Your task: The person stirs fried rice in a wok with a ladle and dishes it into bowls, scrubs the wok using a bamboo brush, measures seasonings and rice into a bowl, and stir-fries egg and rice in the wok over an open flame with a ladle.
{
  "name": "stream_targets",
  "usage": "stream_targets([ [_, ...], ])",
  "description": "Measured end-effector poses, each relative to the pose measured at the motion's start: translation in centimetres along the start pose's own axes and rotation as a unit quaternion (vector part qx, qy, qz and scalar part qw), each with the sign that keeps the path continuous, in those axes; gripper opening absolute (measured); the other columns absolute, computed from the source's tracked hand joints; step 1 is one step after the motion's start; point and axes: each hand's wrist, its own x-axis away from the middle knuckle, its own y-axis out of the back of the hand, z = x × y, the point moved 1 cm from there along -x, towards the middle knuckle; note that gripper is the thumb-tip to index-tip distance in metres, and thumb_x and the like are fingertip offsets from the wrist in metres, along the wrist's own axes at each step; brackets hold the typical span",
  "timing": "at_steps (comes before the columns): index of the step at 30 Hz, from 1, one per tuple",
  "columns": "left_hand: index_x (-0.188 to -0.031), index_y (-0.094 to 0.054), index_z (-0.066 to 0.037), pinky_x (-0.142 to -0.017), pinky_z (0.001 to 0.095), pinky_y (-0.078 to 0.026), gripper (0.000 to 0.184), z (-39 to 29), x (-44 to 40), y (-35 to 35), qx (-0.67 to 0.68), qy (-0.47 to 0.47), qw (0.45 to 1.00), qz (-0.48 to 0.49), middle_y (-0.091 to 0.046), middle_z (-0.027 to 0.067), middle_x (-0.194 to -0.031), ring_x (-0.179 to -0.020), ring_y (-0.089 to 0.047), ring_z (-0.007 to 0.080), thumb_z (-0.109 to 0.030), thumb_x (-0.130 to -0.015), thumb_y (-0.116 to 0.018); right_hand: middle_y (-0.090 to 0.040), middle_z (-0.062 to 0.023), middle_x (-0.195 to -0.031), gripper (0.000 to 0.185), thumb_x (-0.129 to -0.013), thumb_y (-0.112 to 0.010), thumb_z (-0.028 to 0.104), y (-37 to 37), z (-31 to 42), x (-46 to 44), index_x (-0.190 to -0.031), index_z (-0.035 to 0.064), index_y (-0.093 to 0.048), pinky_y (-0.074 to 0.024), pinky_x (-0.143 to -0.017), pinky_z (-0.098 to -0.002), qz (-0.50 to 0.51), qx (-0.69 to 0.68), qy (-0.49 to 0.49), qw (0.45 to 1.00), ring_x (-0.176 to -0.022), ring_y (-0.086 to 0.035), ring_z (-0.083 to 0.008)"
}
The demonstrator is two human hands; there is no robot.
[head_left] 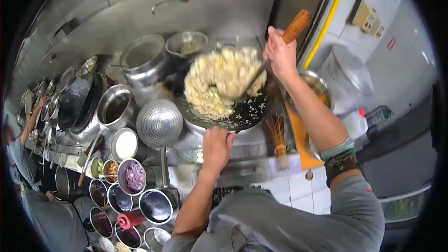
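My right hand (281,55) is wrapped round the wooden handle (297,25) of a long metal utensil, its shaft slanting down into a black wok (249,112). Pale yellow and white food (221,77), blurred, is heaped in the wok, with small white bits along its side. At the wok's near edge my left hand (217,149) is closed on the rim or a handle there; which one is hidden by the fingers. A perforated metal strainer (159,123) lies just left of the wok.
A bamboo brush (279,142) stands right of the wok. Metal pots (142,55) and bowls of ingredients (133,176) crowd the left, near a red bottle (130,219). Another person (23,154) is at the far left. An orange board (302,142) lies at right.
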Motion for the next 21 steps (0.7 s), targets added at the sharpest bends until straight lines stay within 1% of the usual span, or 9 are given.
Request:
stream_targets([
  [2, -0.083, -0.058, -0.005, -0.072, 0.0455, -0.04, 0.013, 2.0, -2.7, -2.1, -0.015, -0.002, 1.0, -0.012, -0.053, 0.0125, -0.084, -0.084, -0.051, 0.0335, -0.017, -0.081, -0.065, -0.032, 0.0043, -0.049, 0.032, -0.088, -0.062, 0.024, -1.4, 2.2, -1.1, -0.066, 0.0137, -0.041, -0.0245, -0.035, -0.0262, -0.042, 0.027, -0.051, 0.997, -0.035, -0.028, -0.0082],
  [6, -0.086, -0.06, -0.008, -0.073, 0.0432, -0.041, 0.012, 3.1, -2.7, -2.8, -0.018, 0.016, 1.0, 0.002, -0.056, 0.0084, -0.088, -0.087, -0.052, 0.0304, -0.018, -0.081, -0.063, -0.031, 0.0052, -0.048, 0.029, -0.089, -0.061, 0.025, -0.8, 5.6, -2.7, -0.07, 0.0146, -0.042, -0.0236, -0.034, -0.026, 0.038, -0.003, 0.023, 0.999, -0.034, -0.028, -0.0079],
  [9, -0.091, -0.062, -0.008, -0.076, 0.0416, -0.041, 0.015, 2.9, -2.9, -2.2, -0.01, 0.008, 1.0, -0.005, -0.058, 0.0071, -0.093, -0.092, -0.053, 0.0284, -0.017, -0.08, -0.065, -0.036, 0.0044, -0.048, 0.033, -0.087, -0.064, 0.026, 1.5, -1.1, -2.2, -0.067, 0.011, -0.043, -0.027, -0.033, -0.0259, 0.028, -0.047, 0.007, 0.998, -0.035, -0.033, -0.0083],
  [12, -0.099, -0.062, -0.009, -0.079, 0.0416, -0.04, 0.023, 0.0, -2.4, -0.8, -0.012, 0.024, 0.999, -0.042, -0.059, 0.0071, -0.097, -0.097, -0.053, 0.0276, -0.016, -0.078, -0.067, -0.036, 0.0047, -0.048, 0.029, -0.086, -0.064, 0.026, 1.4, -8.1, -2.2, -0.07, 0.0105, -0.046, -0.029, -0.035, -0.0259, 0.085, -0.048, -0.036, 0.995, -0.036, -0.034, -0.0083],
  [14, -0.104, -0.061, -0.008, -0.083, 0.0413, -0.038, 0.03, -0.8, -2.8, 0.4, -0.027, 0.039, 0.999, 0.001, -0.058, 0.0089, -0.102, -0.1, -0.053, 0.0291, -0.017, -0.077, -0.069, -0.036, 0.0054, -0.048, 0.025, -0.087, -0.064, 0.026, 0.7, -7.6, -7.4, -0.076, 0.0099, -0.049, -0.031, -0.037, -0.0251, 0.122, 0.018, -0.06, 0.991, -0.038, -0.035, -0.008],
  [15, -0.104, -0.061, -0.008, -0.083, 0.0413, -0.038, 0.03, -1.0, -2.8, 0.9, -0.034, 0.038, 0.999, -0.001, -0.058, 0.0089, -0.102, -0.1, -0.053, 0.0291, -0.017, -0.077, -0.069, -0.037, 0.0057, -0.048, 0.023, -0.088, -0.063, 0.027, 0.2, -4.5, -8.5, -0.077, 0.0101, -0.051, -0.0317, -0.038, -0.0245, 0.079, 0.007, -0.1, 0.992, -0.038, -0.036, -0.0081],
  [17, -0.103, -0.061, -0.008, -0.082, 0.0425, -0.038, 0.031, -1.1, -1.9, 1.6, -0.043, 0.063, 0.997, -0.013, -0.058, 0.007, -0.101, -0.101, -0.053, 0.0267, -0.018, -0.076, -0.07, -0.036, 0.0067, -0.048, 0.028, -0.088, -0.063, 0.026, 2.2, -1.0, -10.3, -0.071, 0.0107, -0.046, -0.0274, -0.035, -0.0257, 0.185, -0.056, -0.119, 0.974, -0.035, -0.033, -0.0075],
  [19, -0.102, -0.061, -0.007, -0.082, 0.0432, -0.039, 0.03, -0.8, -2.6, 1.6, -0.057, 0.063, 0.996, -0.022, -0.058, 0.0073, -0.098, -0.099, -0.053, 0.0267, -0.021, -0.077, -0.069, -0.034, 0.0065, -0.048, 0.03, -0.089, -0.061, 0.023, 3.3, -1.6, -6.8, -0.069, 0.0119, -0.042, -0.0248, -0.034, -0.0263, 0.077, 0.022, -0.11, 0.991, -0.035, -0.032, -0.0073],
  [21, -0.1, -0.061, -0.007, -0.079, 0.0405, -0.039, 0.027, 0.0, -3.6, 0.0, -0.079, 0.033, 0.996, 0.02, -0.058, 0.01, -0.097, -0.094, -0.054, 0.03, -0.023, -0.079, -0.068, -0.033, 0.0053, -0.047, 0.031, -0.089, -0.06, 0.02, 2.9, -5.9, -3.9, -0.067, 0.013, -0.04, -0.0244, -0.033, -0.0268, 0.064, -0.061, -0.09, 0.992, -0.034, -0.032, -0.0083],
])
